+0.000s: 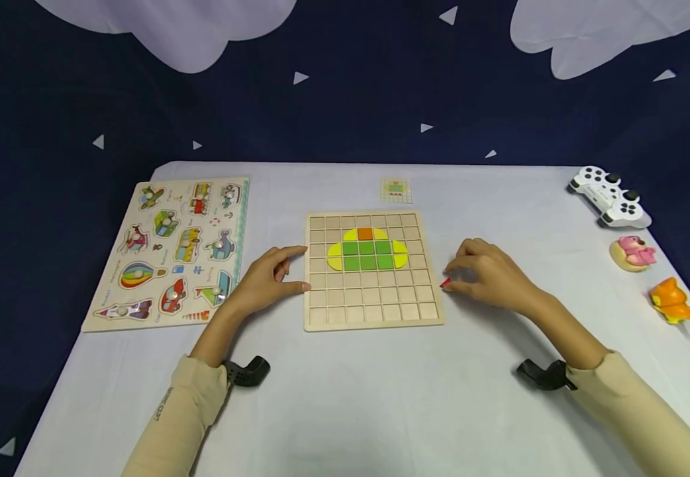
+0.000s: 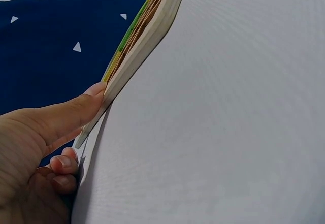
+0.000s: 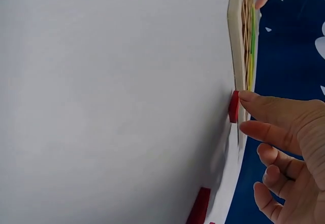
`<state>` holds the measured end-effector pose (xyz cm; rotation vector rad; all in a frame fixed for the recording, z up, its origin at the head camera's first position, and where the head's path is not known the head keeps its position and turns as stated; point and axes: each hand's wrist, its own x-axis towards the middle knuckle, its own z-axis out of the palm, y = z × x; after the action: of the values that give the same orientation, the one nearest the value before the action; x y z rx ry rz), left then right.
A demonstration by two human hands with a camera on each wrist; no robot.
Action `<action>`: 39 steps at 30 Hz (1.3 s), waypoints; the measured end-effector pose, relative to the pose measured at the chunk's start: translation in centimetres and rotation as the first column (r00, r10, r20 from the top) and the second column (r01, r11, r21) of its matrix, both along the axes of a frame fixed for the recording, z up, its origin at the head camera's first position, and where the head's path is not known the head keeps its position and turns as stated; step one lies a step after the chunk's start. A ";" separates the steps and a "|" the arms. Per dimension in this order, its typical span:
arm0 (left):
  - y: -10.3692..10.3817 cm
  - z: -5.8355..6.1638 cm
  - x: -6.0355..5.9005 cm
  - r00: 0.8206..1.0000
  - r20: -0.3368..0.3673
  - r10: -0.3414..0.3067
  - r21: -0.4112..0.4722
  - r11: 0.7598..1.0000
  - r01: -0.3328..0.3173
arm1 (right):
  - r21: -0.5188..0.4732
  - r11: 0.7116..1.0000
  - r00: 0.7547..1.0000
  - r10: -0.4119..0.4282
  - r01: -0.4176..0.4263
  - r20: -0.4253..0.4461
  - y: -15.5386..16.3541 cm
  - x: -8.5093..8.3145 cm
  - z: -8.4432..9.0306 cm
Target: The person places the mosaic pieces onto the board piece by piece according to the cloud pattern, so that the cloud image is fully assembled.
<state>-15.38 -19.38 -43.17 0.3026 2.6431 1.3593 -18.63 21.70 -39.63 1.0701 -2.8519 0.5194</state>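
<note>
A square wooden grid board [image 1: 345,317] lies mid-table, with green, yellow and orange tiles [image 1: 367,248] set in its upper cells. My left hand [image 1: 264,279] touches the board's left edge with thumb and forefinger spread apart; the thumb [image 2: 89,98] rests against the rim in the left wrist view. Just off the board's right edge, my right hand [image 1: 488,275] pinches a small red piece [image 3: 233,107] between thumb and forefinger. A second red piece [image 3: 199,206] lies on the cloth close by in the right wrist view, hidden under the hand from the head camera.
A small pattern card [image 1: 395,190] lies behind the board. To the left is a vehicle peg puzzle [image 1: 166,265]. Along the right side sit a white game controller [image 1: 609,197], a pink figure [image 1: 633,253] and an orange toy [image 1: 673,301]. A dark cloth [image 1: 345,119] hangs behind.
</note>
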 end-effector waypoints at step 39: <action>-0.3 -0.2 0.0 1.000 0.003 -0.010 0.028 1.000 0.010 | -0.068 0.996 0.997 0.058 -0.062 -0.057 0.2 -0.3 -0.3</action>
<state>-15.37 -19.65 -43.40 0.3167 2.6185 1.3944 -18.89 21.91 -39.88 1.1430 -2.7403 0.5785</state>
